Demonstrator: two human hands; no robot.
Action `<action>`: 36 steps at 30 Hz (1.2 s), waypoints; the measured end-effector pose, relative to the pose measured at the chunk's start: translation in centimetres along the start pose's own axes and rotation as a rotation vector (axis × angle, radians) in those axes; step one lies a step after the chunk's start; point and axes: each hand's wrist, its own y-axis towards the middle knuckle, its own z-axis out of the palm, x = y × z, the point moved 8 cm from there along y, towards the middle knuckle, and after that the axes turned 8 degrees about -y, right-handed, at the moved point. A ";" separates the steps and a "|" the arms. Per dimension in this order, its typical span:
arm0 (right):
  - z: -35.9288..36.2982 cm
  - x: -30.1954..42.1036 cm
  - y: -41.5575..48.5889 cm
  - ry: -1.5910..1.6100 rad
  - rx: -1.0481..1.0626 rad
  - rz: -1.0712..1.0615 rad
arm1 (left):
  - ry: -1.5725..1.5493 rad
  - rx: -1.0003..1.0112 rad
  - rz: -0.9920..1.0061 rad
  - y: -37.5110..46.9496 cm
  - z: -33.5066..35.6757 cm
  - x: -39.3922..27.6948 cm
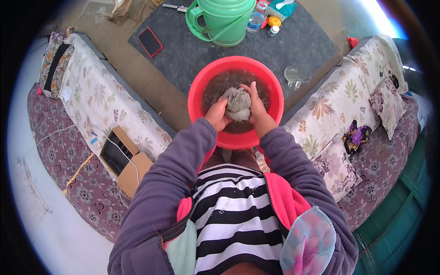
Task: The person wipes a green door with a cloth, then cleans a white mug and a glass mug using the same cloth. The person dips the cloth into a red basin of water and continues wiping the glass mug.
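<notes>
A bunched grey cloth [238,103], crumpled into a ball, is held between my two hands. My left hand [218,115] presses it from the left side. From the right, my right hand [257,105] cups it with the fingers pointing up and away. Both hands are over a round red plastic basin [194,103], whose dark, murky water [220,80] surrounds the cloth. The basin sits at the near corner of a dark grey table [178,62]. Whether the cloth's underside touches the water is hidden.
Behind the basin stands a green lidded jug [223,24]. A red-edged phone [150,42] lies left; a clear jar [256,20], a yellow fruit [274,21] and a small white bottle [273,31] are right. Glass mugs [292,77] stand near the table's right edge. Cloth-covered seats [113,86] flank me.
</notes>
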 end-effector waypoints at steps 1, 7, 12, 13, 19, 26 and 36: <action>1.5 0.3 -1.7 0.147 0.118 0.084 | 0.050 -0.056 -0.044 -0.1 -0.3 -0.1; 3.2 1.0 -5.7 -0.959 -0.192 -0.787 | 0.027 -0.144 -0.156 -2.3 0.4 -0.7; 5.1 2.0 -8.2 -1.004 -0.228 -1.107 | -0.116 -0.134 0.119 -0.4 -0.1 -1.2; 4.9 2.2 -7.9 -0.942 -0.236 -1.100 | -0.046 -0.211 0.206 -0.6 -0.4 -1.5; 4.1 2.7 -5.8 -0.723 -0.232 -0.940 | 0.382 -0.422 0.509 -1.8 -0.5 -3.7; 3.2 -1.7 -2.2 -0.288 -0.086 -0.426 | 0.931 -0.430 0.709 -3.7 1.4 -6.1; 3.1 0.7 -4.0 -0.560 0.070 -0.503 | 0.393 -0.250 0.502 -3.6 -0.8 -4.1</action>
